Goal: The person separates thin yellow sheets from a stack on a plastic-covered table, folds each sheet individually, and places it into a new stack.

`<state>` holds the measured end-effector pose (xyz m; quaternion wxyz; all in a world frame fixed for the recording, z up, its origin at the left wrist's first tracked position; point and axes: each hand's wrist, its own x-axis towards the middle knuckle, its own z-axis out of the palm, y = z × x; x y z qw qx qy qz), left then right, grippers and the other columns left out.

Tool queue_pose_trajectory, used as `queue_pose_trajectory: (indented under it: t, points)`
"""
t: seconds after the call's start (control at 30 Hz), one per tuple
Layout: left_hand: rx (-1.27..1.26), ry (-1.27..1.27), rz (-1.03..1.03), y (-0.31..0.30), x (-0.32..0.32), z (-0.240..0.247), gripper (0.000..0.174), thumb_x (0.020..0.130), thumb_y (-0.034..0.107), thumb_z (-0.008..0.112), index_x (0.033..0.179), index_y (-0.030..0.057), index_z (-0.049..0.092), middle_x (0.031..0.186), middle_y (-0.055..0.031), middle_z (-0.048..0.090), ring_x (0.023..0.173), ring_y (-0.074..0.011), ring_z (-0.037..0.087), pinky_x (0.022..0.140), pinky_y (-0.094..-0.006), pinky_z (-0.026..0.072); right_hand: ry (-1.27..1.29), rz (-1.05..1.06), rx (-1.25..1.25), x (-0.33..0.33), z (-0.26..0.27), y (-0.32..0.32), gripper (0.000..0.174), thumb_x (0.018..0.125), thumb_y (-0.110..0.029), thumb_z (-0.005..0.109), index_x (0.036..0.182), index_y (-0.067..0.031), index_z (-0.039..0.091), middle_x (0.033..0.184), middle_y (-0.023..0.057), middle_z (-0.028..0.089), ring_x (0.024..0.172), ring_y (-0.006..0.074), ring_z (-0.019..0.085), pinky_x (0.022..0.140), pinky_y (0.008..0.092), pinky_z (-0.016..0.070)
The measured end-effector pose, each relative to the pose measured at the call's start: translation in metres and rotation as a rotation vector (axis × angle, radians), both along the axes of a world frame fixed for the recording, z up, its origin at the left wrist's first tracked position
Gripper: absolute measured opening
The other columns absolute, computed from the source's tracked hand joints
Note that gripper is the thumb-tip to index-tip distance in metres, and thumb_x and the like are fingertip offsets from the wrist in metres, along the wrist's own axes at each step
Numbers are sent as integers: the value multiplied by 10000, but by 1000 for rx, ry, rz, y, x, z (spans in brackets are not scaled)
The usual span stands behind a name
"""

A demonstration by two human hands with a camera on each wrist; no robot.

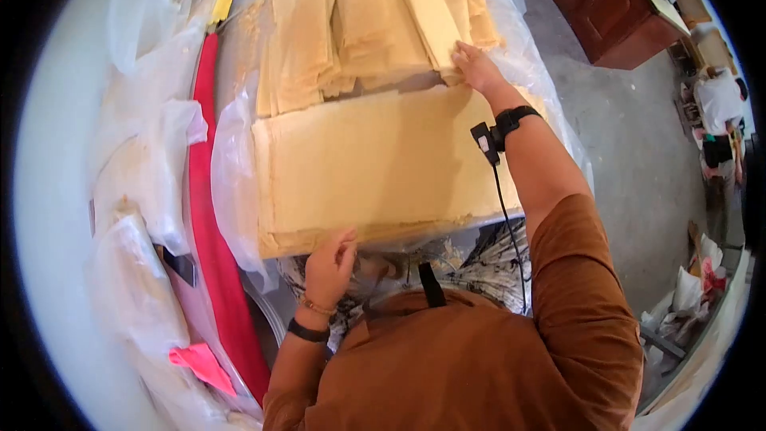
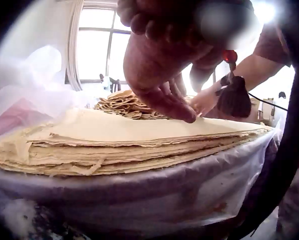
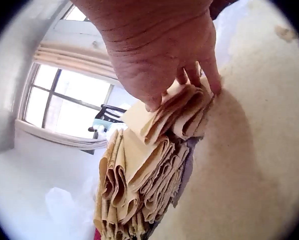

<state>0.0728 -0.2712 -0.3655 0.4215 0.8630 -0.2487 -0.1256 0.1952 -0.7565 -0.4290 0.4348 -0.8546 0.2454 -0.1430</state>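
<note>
A broad stack of thin, pale-yellow sheets that look like tofu skin lies flat in front of the person, its layered edges showing in the left wrist view. Behind it are several folded sheets, piled side by side. The right hand holds the near end of a narrow folded sheet, with thumb and fingers on either side of its folds in the right wrist view. At the stack's front edge hovers the left hand, fingers loosely bent and holding nothing; its fingertips are close over the top sheet.
Clear plastic film hangs around the work surface under the stack. A long red strip and plastic-covered goods run along the left. A dark red wooden cabinet stands at the back right, beside grey floor.
</note>
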Motion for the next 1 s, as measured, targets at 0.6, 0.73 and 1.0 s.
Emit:
queue_pose_trajectory:
  t: [0.6, 0.73, 1.0]
  points:
    - [23, -539, -654, -158, 6, -23, 348, 869, 165, 661, 1205, 94, 607, 1305, -118, 586, 1169, -314, 557, 987, -431, 433, -66, -584, 758, -359, -1, 77, 381, 982, -238, 541, 1278, 1, 565, 1131, 92, 660, 1020, 180, 629, 835, 312, 516]
    - [203, -580, -722, -176, -7, -30, 406, 850, 199, 692, 1232, 110, 586, 1344, -90, 551, 1233, -294, 514, 997, -422, 421, -192, -606, 925, -365, 0, 85, 494, 979, -202, 536, 1405, 23, 426, 1185, 128, 623, 1022, 203, 621, 844, 336, 529]
    - [288, -673, -646, -180, -14, -43, 354, 765, 212, 711, 1093, 119, 616, 1127, -48, 584, 1103, -248, 545, 870, -398, 456, -406, -651, 1201, -346, 5, 87, 544, 973, -170, 523, 1447, 24, 337, 1158, 153, 604, 990, 226, 628, 836, 357, 539]
